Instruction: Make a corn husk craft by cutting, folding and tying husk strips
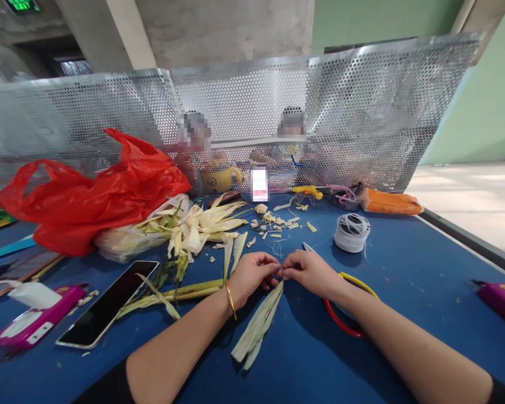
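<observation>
A bundle of pale green corn husk strips (258,328) hangs down from between my fingertips, its narrow top end pinched and its loose ends fanned toward me. My left hand (255,272), with a gold bangle on the wrist, is closed on that top end. From the other side my right hand (311,272) pinches the same spot; any thread there is too fine to make out. Under my right forearm lie scissors with red and yellow handles (347,331), partly hidden. A spool of white string (352,233) stands beyond my right hand.
Corn husks (197,227) are heaped at left beside a red plastic bag (105,191). Husk scraps (278,221) lie ahead. A phone (109,303) and a magenta device (37,320) sit left. An orange packet (391,202) lies by the perforated metal screen (362,112), with people behind it.
</observation>
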Demonstrator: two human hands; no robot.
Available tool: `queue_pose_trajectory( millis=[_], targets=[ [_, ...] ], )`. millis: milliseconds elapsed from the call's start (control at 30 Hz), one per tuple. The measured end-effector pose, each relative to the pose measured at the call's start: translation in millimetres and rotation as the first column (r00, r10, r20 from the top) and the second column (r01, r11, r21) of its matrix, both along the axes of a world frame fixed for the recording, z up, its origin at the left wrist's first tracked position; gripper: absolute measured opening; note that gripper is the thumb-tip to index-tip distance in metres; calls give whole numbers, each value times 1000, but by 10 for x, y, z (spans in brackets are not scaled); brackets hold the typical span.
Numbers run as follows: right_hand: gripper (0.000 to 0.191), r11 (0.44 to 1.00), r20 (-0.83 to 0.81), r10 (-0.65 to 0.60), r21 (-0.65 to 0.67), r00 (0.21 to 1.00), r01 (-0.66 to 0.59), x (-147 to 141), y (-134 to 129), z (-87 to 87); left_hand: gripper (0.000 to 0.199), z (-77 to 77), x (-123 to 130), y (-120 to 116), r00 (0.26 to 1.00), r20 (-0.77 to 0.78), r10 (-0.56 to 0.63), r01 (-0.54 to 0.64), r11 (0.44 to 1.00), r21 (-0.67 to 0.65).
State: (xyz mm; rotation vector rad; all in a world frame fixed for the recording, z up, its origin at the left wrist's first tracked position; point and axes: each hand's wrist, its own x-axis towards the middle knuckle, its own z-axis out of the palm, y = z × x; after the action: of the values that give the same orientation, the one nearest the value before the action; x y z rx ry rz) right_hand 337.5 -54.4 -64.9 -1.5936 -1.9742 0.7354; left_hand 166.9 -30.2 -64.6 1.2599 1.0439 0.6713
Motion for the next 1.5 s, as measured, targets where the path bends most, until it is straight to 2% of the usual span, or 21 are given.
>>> queue_pose_trajectory(
  millis=[333,567,733,867,1067,1133,1233,1333,1400,1500],
  targets=[
    [14,997,89,-42,68,995,36,-20,-17,41,5,-22,18,5,1000,-7,11,-11,1000,12],
    [12,989,59,-84,127,995,75,-25,-28,79,13,-6,-18,40,999,25,34,-33,999,-38],
    [18,997,-42,-8,81,999,12,-47,-36,68,13,10,-33,58,1000,-2,31,-31,999,-42],
    [16,997,-20,62,42,998,-62,-58,-58,81,17,20,-47,70,1000,-8,21,-21,998,-57],
    [19,995,-22,104,2,994,-104,-2,-35,100,18,32,-67,63,1000,-25,15,-16,999,-50],
    [17,998,-76,58,-19,995,-60,17,-18,93,17,43,-74,60,999,-43,8,-9,1000,-22],
    [14,998,-246,-49,-45,968,39,13,-6,60,16,65,-80,59,998,-60,-15,17,1000,26],
    [24,993,-394,-21,-117,919,-27,-26,-13,17,15,75,-83,57,998,-55,-30,33,998,52],
    [24,988,-437,16,-132,899,-82,-55,-21,-3,15,76,-85,56,998,-49,-30,33,998,61],
    [25,986,-476,2,-146,879,-82,-78,-18,-20,15,79,-88,56,998,-45,-36,40,997,73]
  ],
)
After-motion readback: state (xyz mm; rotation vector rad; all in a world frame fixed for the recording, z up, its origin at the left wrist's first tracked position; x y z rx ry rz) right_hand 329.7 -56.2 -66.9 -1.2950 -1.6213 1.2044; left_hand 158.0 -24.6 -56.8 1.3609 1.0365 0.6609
